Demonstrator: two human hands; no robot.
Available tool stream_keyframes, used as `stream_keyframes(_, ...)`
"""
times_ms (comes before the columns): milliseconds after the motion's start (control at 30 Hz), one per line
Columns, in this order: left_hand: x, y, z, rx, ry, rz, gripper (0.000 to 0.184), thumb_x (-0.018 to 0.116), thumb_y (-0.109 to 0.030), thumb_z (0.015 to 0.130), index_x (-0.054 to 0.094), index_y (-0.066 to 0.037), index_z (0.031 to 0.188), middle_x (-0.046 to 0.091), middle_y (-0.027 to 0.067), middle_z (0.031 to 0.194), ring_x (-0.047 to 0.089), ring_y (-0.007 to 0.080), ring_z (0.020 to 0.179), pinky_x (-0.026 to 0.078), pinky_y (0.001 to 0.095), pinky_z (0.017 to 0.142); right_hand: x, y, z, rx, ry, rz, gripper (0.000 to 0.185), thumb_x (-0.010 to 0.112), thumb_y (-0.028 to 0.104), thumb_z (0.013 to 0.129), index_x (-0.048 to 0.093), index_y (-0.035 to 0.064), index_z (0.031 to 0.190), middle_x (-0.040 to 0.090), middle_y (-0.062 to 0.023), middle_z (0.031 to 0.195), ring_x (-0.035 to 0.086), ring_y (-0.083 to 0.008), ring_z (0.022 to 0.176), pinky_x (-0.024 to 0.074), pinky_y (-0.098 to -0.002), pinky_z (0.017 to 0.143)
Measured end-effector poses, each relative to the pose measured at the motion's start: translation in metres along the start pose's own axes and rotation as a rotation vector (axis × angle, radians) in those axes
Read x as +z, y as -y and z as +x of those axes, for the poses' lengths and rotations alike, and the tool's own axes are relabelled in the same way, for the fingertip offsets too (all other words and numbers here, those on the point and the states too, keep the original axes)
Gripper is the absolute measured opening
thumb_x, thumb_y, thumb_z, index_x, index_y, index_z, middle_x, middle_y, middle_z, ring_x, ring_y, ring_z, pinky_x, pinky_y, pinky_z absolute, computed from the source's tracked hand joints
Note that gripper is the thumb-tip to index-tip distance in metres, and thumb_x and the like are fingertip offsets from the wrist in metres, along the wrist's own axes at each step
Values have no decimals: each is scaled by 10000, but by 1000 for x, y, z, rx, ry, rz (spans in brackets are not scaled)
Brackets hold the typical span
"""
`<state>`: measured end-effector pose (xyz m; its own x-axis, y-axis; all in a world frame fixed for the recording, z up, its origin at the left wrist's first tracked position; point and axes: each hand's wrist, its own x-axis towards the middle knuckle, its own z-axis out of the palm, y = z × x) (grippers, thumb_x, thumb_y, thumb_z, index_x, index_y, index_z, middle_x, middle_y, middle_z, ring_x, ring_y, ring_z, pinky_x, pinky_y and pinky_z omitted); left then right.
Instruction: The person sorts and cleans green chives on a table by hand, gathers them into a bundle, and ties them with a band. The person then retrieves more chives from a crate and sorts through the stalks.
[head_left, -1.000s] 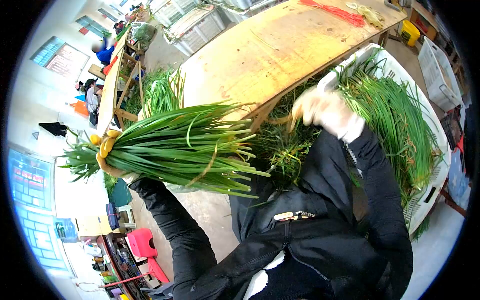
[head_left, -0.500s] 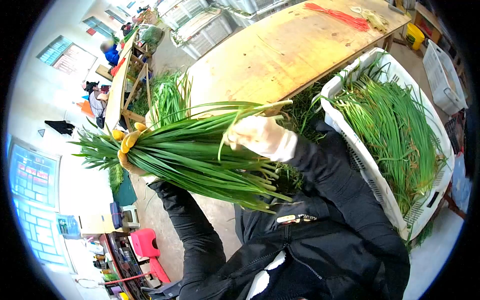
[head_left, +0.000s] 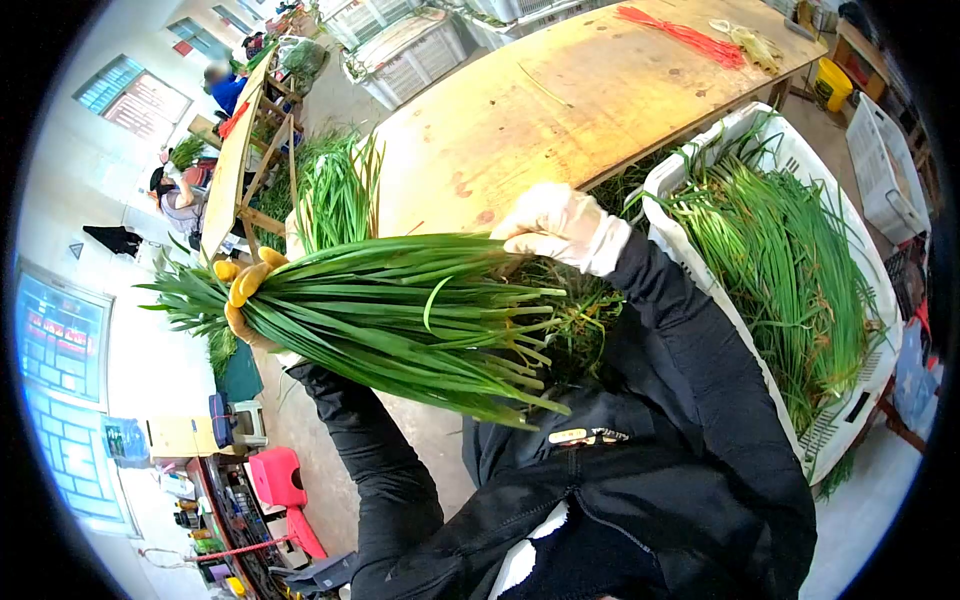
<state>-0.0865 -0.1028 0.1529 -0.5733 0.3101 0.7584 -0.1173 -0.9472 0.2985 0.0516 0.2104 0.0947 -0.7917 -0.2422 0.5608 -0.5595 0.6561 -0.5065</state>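
A large bunch of green garlic chives (head_left: 400, 310) lies sideways in front of me, its pale stem ends to the right. My left hand (head_left: 247, 292), in a glove with yellow fingers, is closed around the bunch near the leafy end. At the upper edge of the stem end, my right hand (head_left: 560, 228), in a whitish glove, pinches with thumb and fingers at the chives; its exact hold is partly hidden. One bent leaf (head_left: 432, 302) curls out of the bunch. A single loose stalk (head_left: 545, 88) lies on the wooden table (head_left: 450, 140).
A white plastic crate (head_left: 735, 345) full of chives (head_left: 785, 270) stands at my right. Red ties (head_left: 685, 35) and pale gloves (head_left: 747, 45) lie at the table's far end. More chives (head_left: 340, 195) stand beyond my left hand. People work at another table (head_left: 225, 175).
My right hand has moved up and right, from over the bunch to its upper edge. A loose stalk now lies on the table. My left hand keeps its hold.
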Motion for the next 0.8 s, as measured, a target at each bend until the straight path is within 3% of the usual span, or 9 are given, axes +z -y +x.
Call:
stream_keyframes(100,5,-2,-2,68,-51,-14,410,425,-274,845,427,-71,1202,556,72,1028,369,312,1143,233,418,1009,13,-9,0,97,-38,410,197,546,194,810,598,34,914,602,-77,858,570,-172,731,448,-280,696)
stream_keyframes(167,7,-4,-3,172,-103,163,404,438,-208,837,419,-9,1188,573,19,994,506,122,975,214,385,1030,19,-14,2,361,-200,1018,121,531,139,825,604,44,843,590,-24,719,541,-119,673,432,-248,625)
stream_keyframes(367,3,-5,-3,30,-2,43,348,418,-215,847,480,-6,1119,584,43,989,529,206,967,229,415,1024,16,-6,-27,315,-220,1032,150,467,166,870,516,30,908,565,-41,828,509,-88,779,406,-206,716)
stream_keyframes(433,-15,-18,-10,103,-161,250,321,439,-210,840,513,-1,1073,592,68,941,545,206,931,263,393,1014,6,11,-39,301,-240,1454,147,475,174,863,491,34,906,561,-72,826,514,-124,752,415,-242,706)
stream_keyframes(500,-51,-38,-15,268,-389,281,302,455,-208,837,536,6,1033,594,89,902,550,195,916,298,362,1002,5,-16,-63,27,-255,1473,150,511,170,836,450,42,886,551,-93,820,519,-196,727,426,-296,704)
stream_keyframes(567,-58,-57,-21,305,-456,230,286,471,-196,829,549,14,1005,593,93,877,550,175,898,302,348,1001,2,-15,-108,448,-179,1192,128,486,191,853,457,67,854,540,-64,796,531,-184,751,430,-317,694)
stream_keyframes(667,-35,-63,-19,192,-331,40,264,492,-164,809,551,29,980,588,71,859,541,132,867,261,349,1020,0,-19,-147,768,777,63,276,526,293,796,523,55,935,559,-145,733,569,-275,765,440,-366,701)
stream_keyframes(700,-39,-66,-17,259,-382,207,265,490,-167,809,553,32,972,592,69,864,543,131,865,253,357,1022,5,-19,-160,735,824,-93,381,545,324,768,509,70,1048,565,-163,818,556,-317,798,437,-389,716)
stream_keyframes(800,-34,-54,-12,287,-291,372,307,461,-212,823,536,30,997,595,95,881,550,175,873,262,389,1012,2,5,-103,308,92,-69,431,553,256,760,465,94,1149,538,-128,992,522,-293,888,424,-377,771)
